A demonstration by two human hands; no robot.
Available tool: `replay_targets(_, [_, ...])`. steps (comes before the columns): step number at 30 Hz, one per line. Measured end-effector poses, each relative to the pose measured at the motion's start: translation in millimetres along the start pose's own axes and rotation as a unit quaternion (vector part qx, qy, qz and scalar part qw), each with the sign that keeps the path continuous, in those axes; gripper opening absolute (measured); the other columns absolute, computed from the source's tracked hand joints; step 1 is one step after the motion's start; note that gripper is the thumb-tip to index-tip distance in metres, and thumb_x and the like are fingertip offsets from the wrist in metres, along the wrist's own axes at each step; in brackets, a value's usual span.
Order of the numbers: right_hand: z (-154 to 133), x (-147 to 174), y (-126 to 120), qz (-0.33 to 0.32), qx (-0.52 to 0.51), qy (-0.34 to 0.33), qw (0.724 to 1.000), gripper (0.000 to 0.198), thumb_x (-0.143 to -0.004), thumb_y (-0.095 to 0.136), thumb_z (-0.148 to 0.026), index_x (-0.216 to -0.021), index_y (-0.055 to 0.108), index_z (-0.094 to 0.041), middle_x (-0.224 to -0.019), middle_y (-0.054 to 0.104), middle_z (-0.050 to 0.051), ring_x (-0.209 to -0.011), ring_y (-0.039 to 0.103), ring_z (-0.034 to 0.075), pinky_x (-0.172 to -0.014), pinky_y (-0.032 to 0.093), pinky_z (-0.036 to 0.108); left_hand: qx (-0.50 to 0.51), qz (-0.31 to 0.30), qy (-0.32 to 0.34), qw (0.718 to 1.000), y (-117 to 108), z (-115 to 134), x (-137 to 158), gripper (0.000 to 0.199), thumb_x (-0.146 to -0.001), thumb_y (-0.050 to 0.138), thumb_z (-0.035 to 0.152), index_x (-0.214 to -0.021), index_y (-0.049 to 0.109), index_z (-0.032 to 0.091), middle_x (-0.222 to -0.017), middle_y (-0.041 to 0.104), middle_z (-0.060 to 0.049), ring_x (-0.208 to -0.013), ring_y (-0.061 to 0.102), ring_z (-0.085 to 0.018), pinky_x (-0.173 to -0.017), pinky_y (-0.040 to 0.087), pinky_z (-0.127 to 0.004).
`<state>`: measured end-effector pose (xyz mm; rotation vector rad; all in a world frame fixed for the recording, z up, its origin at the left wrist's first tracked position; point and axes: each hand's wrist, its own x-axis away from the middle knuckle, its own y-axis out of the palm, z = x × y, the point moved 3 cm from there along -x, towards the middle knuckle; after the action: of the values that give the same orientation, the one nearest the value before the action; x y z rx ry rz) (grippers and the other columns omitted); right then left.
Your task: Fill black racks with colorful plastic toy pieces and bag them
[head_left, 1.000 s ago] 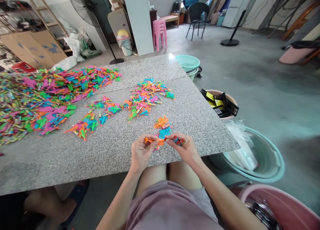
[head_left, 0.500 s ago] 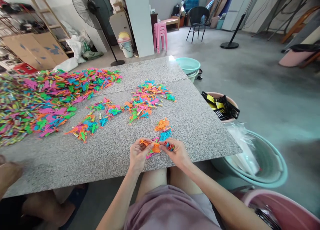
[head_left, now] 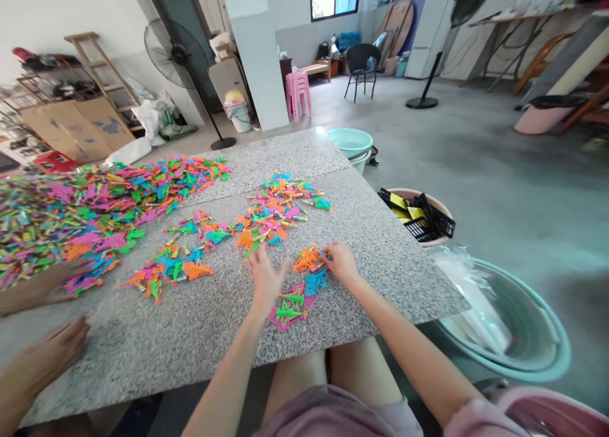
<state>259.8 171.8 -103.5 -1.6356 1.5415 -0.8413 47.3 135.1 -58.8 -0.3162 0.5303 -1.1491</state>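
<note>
My left hand (head_left: 266, 278) reaches over the table with its fingers spread, at the near edge of a middle pile of bright plastic toy pieces (head_left: 280, 202). Its fingertips are close to an orange piece (head_left: 245, 238); whether they touch is unclear. My right hand (head_left: 342, 262) is closed on small colourful tubes (head_left: 326, 254), mostly hidden by the fingers. Beside it lie orange pieces (head_left: 307, 259) and blue pieces (head_left: 314, 282). Nearer me, green cone-shaped pieces (head_left: 290, 300) rest on pink pieces (head_left: 278, 319).
A co-worker's hands (head_left: 52, 351) are at the left, by a large heap of pieces (head_left: 95, 202). A smaller cluster (head_left: 176, 262) lies between. Right of the granite table (head_left: 390, 278) stand a tub of black baskets (head_left: 423, 215) and a green tub (head_left: 556, 335) holding plastic bags.
My left hand has let go of an orange piece and moved forward to the middle pile. My right hand has moved forward beside the orange pieces. The co-worker's hands have come further into view.
</note>
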Motion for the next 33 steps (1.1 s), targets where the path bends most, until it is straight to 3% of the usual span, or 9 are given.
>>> replay_targets(3, [3.7, 7.1, 7.3, 0.012, -0.040, -0.007, 0.999, 0.013, -0.088, 0.064, -0.026, -0.090, 0.077, -0.021, -0.087, 0.067, 0.008, -0.083, 0.062, 0.019, -0.073, 0.042, 0.026, 0.000, -0.032, -0.033, 0.999, 35.6, -7.9, 31.5, 0.041, -0.055, 0.086, 0.034, -0.087, 0.067, 0.017, -0.110, 0.055, -0.016, -0.120, 0.045, -0.044, -0.101, 0.031, -0.062])
replay_targets(6, [6.8, 13.2, 7.8, 0.010, -0.093, -0.010, 0.996, 0.015, -0.085, 0.066, -0.025, -0.095, 0.077, -0.022, -0.086, 0.069, 0.006, -0.080, 0.063, 0.019, -0.073, 0.044, 0.026, 0.038, -0.054, -0.045, 0.997, 46.9, -5.7, 29.8, 0.023, -0.064, 0.080, 0.032, -0.075, 0.065, 0.019, -0.105, 0.057, -0.012, -0.119, 0.046, -0.039, -0.102, 0.032, -0.056])
replay_targets(10, [5.8, 25.5, 3.5, 0.021, -0.210, -0.041, 0.977, 0.017, -0.083, 0.065, -0.026, -0.094, 0.076, -0.022, -0.082, 0.070, 0.004, -0.076, 0.063, 0.018, -0.073, 0.047, 0.028, 0.139, -0.112, -0.040, 0.983, 38.4, 6.0, 15.6, 0.023, -0.072, 0.072, 0.039, -0.074, 0.062, 0.019, -0.084, 0.062, -0.004, -0.091, 0.059, -0.023, -0.090, 0.045, -0.038])
replay_targets(13, [1.3, 41.4, -6.3, 0.065, -0.296, -0.055, 0.951, 0.021, -0.083, 0.063, -0.036, -0.091, 0.077, -0.021, -0.083, 0.067, 0.004, -0.073, 0.061, 0.018, -0.070, 0.048, 0.030, 0.225, -0.136, -0.052, 0.963, 30.7, 13.9, 24.1, 0.029, -0.078, 0.066, 0.046, -0.080, 0.058, 0.018, -0.075, 0.062, 0.000, -0.073, 0.059, -0.015, -0.075, 0.049, -0.028])
replay_targets(17, [-14.0, 64.9, -28.9, 0.118, -0.398, -0.056, 0.908, 0.031, -0.082, 0.066, -0.044, -0.099, 0.076, -0.020, -0.083, 0.068, 0.005, -0.076, 0.062, 0.018, -0.071, 0.050, 0.030, 0.328, -0.143, -0.091, 0.929, 22.9, 25.4, 50.2, 0.033, -0.076, 0.067, 0.048, -0.079, 0.050, 0.020, -0.079, 0.063, 0.002, -0.071, 0.063, -0.012, -0.071, 0.052, -0.026])
replay_targets(25, [-55.8, 107.4, -56.0, 0.078, -0.479, -0.051, 0.873, 0.021, -0.080, 0.070, -0.041, -0.090, 0.077, -0.023, -0.089, 0.075, 0.005, -0.081, 0.067, 0.020, -0.076, 0.053, 0.033, 0.462, -0.113, -0.201, 0.857, -1.4, 55.2, 85.5, 0.051, -0.066, 0.084, 0.035, -0.106, 0.054, 0.024, -0.080, 0.068, 0.005, -0.067, 0.067, -0.011, -0.064, 0.056, -0.023])
replay_targets(30, [-59.9, 124.1, -61.5, 0.083, -0.488, -0.045, 0.868, 0.020, -0.079, 0.072, -0.038, -0.092, 0.078, -0.024, -0.090, 0.075, 0.005, -0.081, 0.066, 0.019, -0.074, 0.053, 0.033, 0.466, -0.108, -0.189, 0.857, -15.4, 63.7, 95.4, 0.041, -0.066, 0.085, 0.036, -0.096, 0.062, 0.019, -0.083, 0.069, 0.002, -0.068, 0.066, -0.011, -0.063, 0.056, -0.023])
replay_targets(33, [-60.5, 125.8, -64.2, 0.075, -0.484, -0.055, 0.870, 0.021, -0.081, 0.070, -0.040, -0.092, 0.079, -0.024, -0.082, 0.073, 0.004, -0.070, 0.063, 0.017, -0.066, 0.051, 0.031, 0.457, -0.111, -0.171, 0.866, -19.2, 66.7, 97.7, 0.039, -0.067, 0.084, 0.037, -0.093, 0.062, 0.019, -0.080, 0.069, 0.003, -0.067, 0.065, -0.012, -0.061, 0.055, -0.023])
